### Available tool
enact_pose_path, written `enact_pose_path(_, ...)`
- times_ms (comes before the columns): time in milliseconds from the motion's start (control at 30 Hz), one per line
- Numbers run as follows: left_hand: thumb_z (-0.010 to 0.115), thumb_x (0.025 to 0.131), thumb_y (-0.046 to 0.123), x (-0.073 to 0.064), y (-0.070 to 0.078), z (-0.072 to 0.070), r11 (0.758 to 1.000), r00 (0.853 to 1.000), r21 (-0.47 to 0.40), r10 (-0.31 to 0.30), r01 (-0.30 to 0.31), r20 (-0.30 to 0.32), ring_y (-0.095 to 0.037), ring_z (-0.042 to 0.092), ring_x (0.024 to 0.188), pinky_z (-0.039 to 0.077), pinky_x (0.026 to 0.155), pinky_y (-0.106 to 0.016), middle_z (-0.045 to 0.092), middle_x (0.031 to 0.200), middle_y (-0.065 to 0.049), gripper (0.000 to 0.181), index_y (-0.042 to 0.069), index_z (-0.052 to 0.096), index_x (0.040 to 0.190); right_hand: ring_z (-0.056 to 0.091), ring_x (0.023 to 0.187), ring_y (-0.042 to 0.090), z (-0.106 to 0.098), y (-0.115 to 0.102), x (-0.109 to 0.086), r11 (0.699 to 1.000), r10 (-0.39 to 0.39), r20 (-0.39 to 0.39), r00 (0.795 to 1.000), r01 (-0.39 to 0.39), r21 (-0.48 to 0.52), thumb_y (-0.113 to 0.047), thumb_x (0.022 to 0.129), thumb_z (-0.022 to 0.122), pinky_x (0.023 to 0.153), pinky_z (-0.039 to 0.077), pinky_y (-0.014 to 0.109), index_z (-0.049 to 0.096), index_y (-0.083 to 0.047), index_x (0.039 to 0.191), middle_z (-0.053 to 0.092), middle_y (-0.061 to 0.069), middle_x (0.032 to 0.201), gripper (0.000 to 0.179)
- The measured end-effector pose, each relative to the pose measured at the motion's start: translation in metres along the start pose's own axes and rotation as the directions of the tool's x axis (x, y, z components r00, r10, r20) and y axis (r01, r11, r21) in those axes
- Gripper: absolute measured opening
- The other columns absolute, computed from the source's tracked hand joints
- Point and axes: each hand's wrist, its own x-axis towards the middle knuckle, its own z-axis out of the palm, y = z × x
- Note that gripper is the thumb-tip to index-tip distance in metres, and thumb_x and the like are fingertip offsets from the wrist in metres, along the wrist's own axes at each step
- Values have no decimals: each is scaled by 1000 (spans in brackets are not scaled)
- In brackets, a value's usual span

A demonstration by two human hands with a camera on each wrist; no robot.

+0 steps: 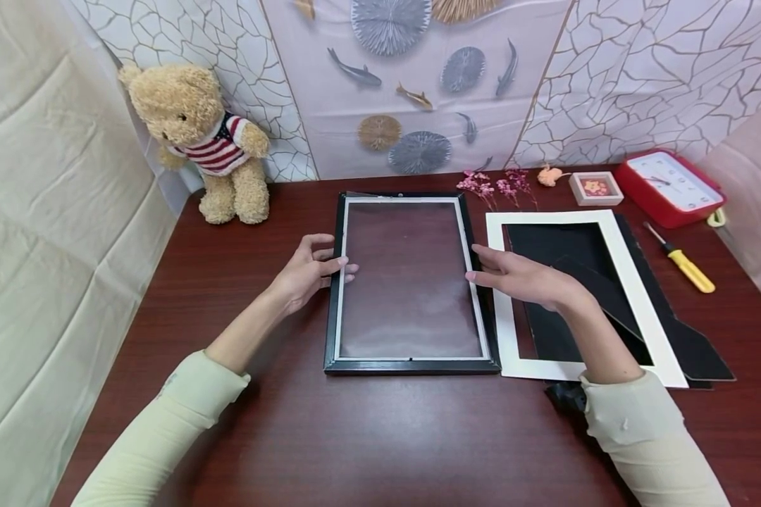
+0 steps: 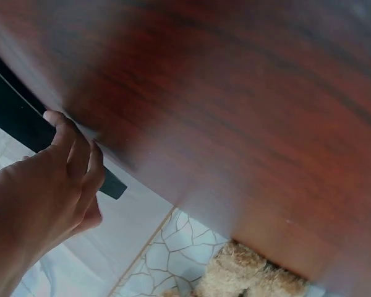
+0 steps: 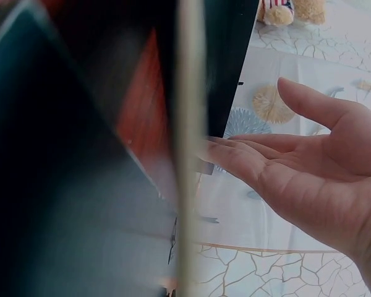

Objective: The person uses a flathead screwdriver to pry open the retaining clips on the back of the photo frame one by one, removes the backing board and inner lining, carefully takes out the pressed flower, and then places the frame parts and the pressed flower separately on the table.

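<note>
A black picture frame (image 1: 412, 367) with a white inner border and a see-through pane (image 1: 412, 282) is on the table in the head view. My left hand (image 1: 308, 271) pinches its left side, thumb on top; fingertips show through the pane. The left wrist view has the same hand (image 2: 55, 179) at the frame's dark edge (image 2: 18, 108). At the right side, my right hand (image 1: 523, 276) touches the frame with extended fingers. In the right wrist view, that hand (image 3: 321, 167) has its thumb spread away from nearly straight fingers, whose tips are partly hidden.
To the right, a white mat board (image 1: 656, 310) lies over a black backing board (image 1: 697, 352). Beyond are a yellow screwdriver (image 1: 690, 270), a red clock (image 1: 672, 186), a small box (image 1: 596, 189) and pink flowers (image 1: 478, 186). A teddy bear (image 1: 209, 141) sits back left.
</note>
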Motion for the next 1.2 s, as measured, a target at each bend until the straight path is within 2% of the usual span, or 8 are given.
enact_pose_path(133,59,110,-4,2,-4,0,999,1000,36,16,-16,-22,-14,80,97,65,97,-35,52,133,-19,49,3,27,147,11,167,53,0,0,0,1000,-4,6,1000,4,-3,-33,118,51,131,19,70,4,7,173,9,36,179,83)
enact_pose_path(200,59,110,-2,3,-6,0,996,999,83,28,-27,-14,-14,80,99,64,99,-34,53,131,-19,42,0,33,144,10,167,53,0,0,0,1000,-6,9,1000,6,-7,-33,118,51,131,20,70,5,7,173,9,36,179,82)
enact_pose_path(300,55,113,2,2,-5,0,981,999,191,35,-39,24,-15,78,107,61,105,-35,53,140,-22,37,-5,44,148,11,167,54,-1,1,-1,1000,-8,9,1000,8,-12,-33,118,51,131,20,70,5,7,173,9,36,179,82)
enact_pose_path(433,43,113,-1,0,-2,1,951,999,307,30,-43,44,-25,72,116,54,110,-35,46,156,-23,44,-1,52,156,11,167,53,-1,2,0,1000,-9,10,1000,9,-15,-33,118,51,131,21,70,6,6,173,10,36,179,82)
enact_pose_path(533,37,107,-3,-1,-1,6,937,999,349,26,-31,18,-34,67,123,48,111,-37,41,163,-21,53,1,54,157,11,167,53,0,2,0,1000,-10,9,1000,11,-16,-33,118,51,131,21,70,6,6,173,10,35,179,81)
enact_pose_path(767,36,111,8,-2,2,17,914,999,406,9,10,-46,-30,36,156,26,133,-48,37,173,-16,50,2,54,157,12,167,53,0,2,1,1000,-13,12,1000,14,-20,-33,118,51,131,21,69,7,7,173,10,36,179,82)
enact_pose_path(1000,47,107,14,-5,1,28,898,992,435,-10,64,-125,-30,44,145,30,127,-44,52,157,-21,49,3,53,154,13,167,54,-1,3,0,999,-29,21,999,29,-29,-33,118,51,131,22,70,7,6,173,9,34,180,81)
enact_pose_path(1200,52,105,17,-5,1,31,880,990,469,-15,81,-143,-31,35,147,28,130,-47,44,158,-21,51,7,55,154,12,167,54,-1,3,-1,999,-36,22,999,36,-14,-32,118,52,131,21,70,7,7,173,9,34,180,81)
